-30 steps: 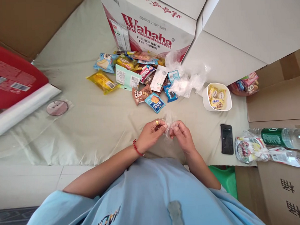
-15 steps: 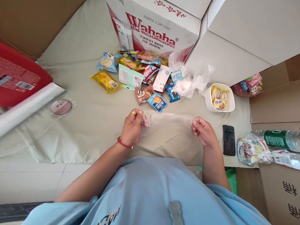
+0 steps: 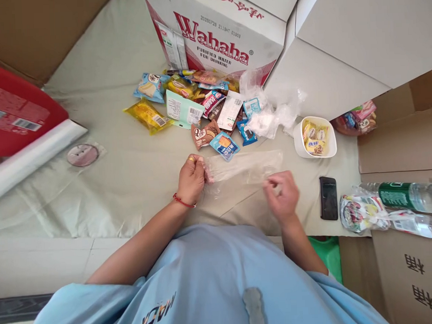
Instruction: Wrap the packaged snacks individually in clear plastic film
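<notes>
A thin clear plastic bag [image 3: 243, 168] stretches between my hands, low over the cloth-covered surface. My left hand [image 3: 191, 177] is closed on its left end, where something pinkish shows through the bunched film. At the bag's lower right edge, my right hand [image 3: 284, 195] is curled with the fingertips pinched against the film; motion blurs it slightly. The bag's upper right corner stands free. Just beyond lie a blue snack packet [image 3: 225, 145] and a brown snack packet [image 3: 205, 135].
Several wrapped snacks, including a yellow packet [image 3: 147, 116], lie before a Wahaha carton [image 3: 217, 37]. Crumpled clear bags [image 3: 267, 119] are beside them. To the right are a white tub [image 3: 331, 145] of snacks, a phone [image 3: 328, 198] and a bottle [image 3: 396, 195]. A red container [image 3: 16, 108] stands left.
My right hand has moved left and slightly down, from the bag's right end to its lower edge. The film has spread out wider. My left hand keeps its grip.
</notes>
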`<state>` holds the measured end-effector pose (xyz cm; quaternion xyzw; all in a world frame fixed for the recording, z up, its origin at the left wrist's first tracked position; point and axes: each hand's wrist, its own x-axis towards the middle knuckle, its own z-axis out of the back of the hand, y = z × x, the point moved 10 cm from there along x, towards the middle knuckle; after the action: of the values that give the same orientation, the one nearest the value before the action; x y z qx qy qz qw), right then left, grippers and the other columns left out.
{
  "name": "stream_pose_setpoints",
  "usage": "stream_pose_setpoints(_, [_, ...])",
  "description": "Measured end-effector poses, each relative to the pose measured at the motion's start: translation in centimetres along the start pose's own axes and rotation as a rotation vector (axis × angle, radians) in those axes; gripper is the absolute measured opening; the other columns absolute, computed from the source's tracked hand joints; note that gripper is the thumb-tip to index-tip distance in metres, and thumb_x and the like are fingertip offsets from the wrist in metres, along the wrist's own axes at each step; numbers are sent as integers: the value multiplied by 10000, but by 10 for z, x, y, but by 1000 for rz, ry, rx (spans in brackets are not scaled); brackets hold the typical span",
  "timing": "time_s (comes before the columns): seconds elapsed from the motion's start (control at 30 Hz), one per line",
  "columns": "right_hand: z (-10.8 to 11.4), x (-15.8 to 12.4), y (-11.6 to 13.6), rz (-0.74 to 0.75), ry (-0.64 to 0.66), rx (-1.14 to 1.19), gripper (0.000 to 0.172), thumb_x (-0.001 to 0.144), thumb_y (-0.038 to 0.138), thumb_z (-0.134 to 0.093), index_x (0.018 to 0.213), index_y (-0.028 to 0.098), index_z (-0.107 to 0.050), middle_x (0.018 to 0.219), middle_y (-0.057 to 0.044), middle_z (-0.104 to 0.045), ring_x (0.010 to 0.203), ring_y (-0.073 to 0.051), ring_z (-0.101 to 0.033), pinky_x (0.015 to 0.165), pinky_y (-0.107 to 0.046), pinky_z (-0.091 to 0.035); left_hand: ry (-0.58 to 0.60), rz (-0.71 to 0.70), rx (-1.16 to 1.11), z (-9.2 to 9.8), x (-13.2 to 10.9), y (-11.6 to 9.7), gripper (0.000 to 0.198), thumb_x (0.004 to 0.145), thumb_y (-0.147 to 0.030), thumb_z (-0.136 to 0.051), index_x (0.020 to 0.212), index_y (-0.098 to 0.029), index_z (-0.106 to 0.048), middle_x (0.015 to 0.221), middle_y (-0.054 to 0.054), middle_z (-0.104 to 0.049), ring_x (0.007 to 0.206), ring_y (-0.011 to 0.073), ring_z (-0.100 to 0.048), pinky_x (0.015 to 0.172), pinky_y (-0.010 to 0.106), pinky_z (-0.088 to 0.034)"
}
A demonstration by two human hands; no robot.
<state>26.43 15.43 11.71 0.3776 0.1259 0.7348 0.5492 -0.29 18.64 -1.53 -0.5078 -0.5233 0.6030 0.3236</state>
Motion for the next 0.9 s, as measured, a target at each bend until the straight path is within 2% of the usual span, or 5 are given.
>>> stream_pose_setpoints(0.23, [-112, -35, 44, 220, 342, -127, 154, 995, 276, -619, 1070, 233, -747, 1165, -126, -704, 1085, -276, -578, 977, -452, -473, -43, -57, 64, 5, -6, -10, 358, 1006, -568, -517, 848, -256, -440, 602, -80, -464, 405, 106, -436, 385, 238, -382])
stream_pose_setpoints(0.53, [-47, 10, 24, -254, 544, 676, 157, 1030, 404, -597, 996, 251, -593, 892, -23, -715, 762, -159, -689, 706, -318, -575, 197, 69, 188, 12, -13, -13, 342, 969, -542, -541, 815, -250, -449, 581, -73, -451, 388, 100, -395, 384, 240, -331])
stream_pose_setpoints(0.73, [-18, 19, -1, -692, 547, 914, 356, 878, 502, -795, 915, 242, -553, 622, 84, -585, 337, -41, -361, 330, -183, -269, 647, 352, 192, -3, -31, -30, 447, 874, -667, -614, 814, -227, -560, 578, -54, -482, 350, 65, -281, 363, 232, -206])
stream_pose_setpoints(0.8, [-28, 25, -15, -735, 513, 889, 401, 823, 517, -835, 897, 236, -558, 606, 89, -567, 339, -31, -339, 326, -173, -228, 617, 334, 250, 3, -21, -31, 470, 900, -688, -550, 867, -222, -602, 623, -28, -535, 384, 90, -353, 386, 250, -271])
stream_pose_setpoints(0.9, [-56, 31, -40, -782, 464, 835, 475, 730, 565, -868, 856, 233, -553, 587, 92, -549, 351, -35, -335, 323, -175, -201, 238, 88, 469, 34, 7, -46, 391, 926, -603, -525, 901, -219, -595, 788, 30, -632, 596, 168, -565, 540, 308, -463])
